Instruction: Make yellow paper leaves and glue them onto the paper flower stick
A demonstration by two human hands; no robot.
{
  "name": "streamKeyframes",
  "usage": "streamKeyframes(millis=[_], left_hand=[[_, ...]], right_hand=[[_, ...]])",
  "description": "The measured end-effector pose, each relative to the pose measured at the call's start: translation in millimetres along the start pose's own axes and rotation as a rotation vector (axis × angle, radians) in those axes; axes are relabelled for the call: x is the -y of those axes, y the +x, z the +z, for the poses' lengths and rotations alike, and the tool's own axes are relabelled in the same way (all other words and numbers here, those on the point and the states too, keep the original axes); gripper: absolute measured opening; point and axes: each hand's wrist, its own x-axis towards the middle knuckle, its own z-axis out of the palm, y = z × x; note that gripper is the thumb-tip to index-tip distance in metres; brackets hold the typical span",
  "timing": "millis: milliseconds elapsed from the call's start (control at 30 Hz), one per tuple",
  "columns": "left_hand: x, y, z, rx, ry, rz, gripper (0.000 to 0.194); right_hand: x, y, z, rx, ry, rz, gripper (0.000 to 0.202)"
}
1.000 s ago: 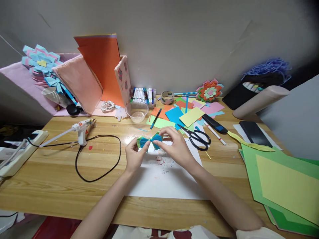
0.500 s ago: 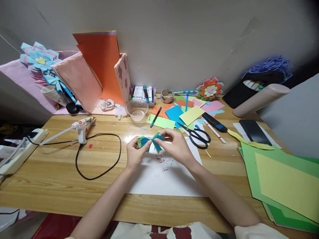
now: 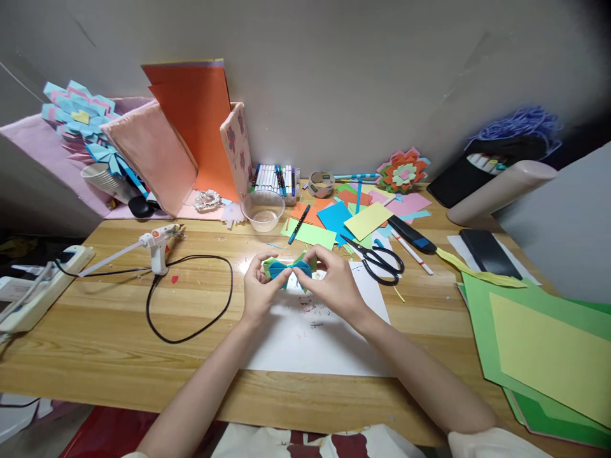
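Between my two hands is a folded paper bow [image 3: 291,271] in blue and green, held just above a white sheet [image 3: 305,346] marked with coloured specks. My left hand [image 3: 260,286] pinches its left side, thumb near the middle. My right hand [image 3: 335,283] grips the right side, with its thumb also pressed close to the centre and fingers behind. Some of the paper's back is hidden by the fingers. Black-handled scissors [image 3: 377,261] lie open to the right of my right hand. A dark marker [image 3: 299,224] rests beyond the bow on green paper.
A white glue gun [image 3: 159,248] with a looping black cord stands at left. Behind are a clear plastic bowl [image 3: 263,211], a box of markers [image 3: 274,180] and coloured paper scraps [image 3: 337,219]. Large green sheets [image 3: 482,343] overhang the right front. A paper flower [image 3: 403,170] leans on the wall.
The bow has tilted in my hands: its blue lower flaps, spread downward before, now look flatter and closer together. Both hands stay in nearly the same place.
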Motion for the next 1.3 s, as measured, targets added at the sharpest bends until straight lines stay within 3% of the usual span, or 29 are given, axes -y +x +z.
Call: streamKeyframes(millis=[233, 333, 400, 533, 800, 1300], left_hand=[[-1.7, 0.8, -1.0, 0.058, -0.046, -0.035, 0.044], [-3.1, -0.1, -1.5, 0.044, -0.04, 0.008, 0.041], [-4.5, -1.1, -1.6, 0.042, -0.03, 0.046, 0.039], [-5.8, -2.7, -1.2, 0.065, -0.022, 0.094, 0.038], [-0.6, -1.8, -2.5, 0.103, -0.082, 0.074, 0.039], [-0.9, -1.0, -1.9, 0.088, -0.101, 0.011, 0.045]], right_hand=[[-0.4, -1.3, 3.4, -0.046, -0.024, -0.064, 0.012], [-0.5, -2.0, 6.8, -0.133, 0.079, -0.06, 0.032], [-0.8, -1.8, 7.3, -0.083, 0.19, -0.037, 0.04], [-1.5, -1.2, 5.4, 0.058, 0.256, 0.039, 0.035], [1.5, -3.3, 7.5, -0.03, 0.22, 0.029, 0.028], [-1.4, -0.8, 5.4, 0.048, 0.172, 0.032, 0.019]])
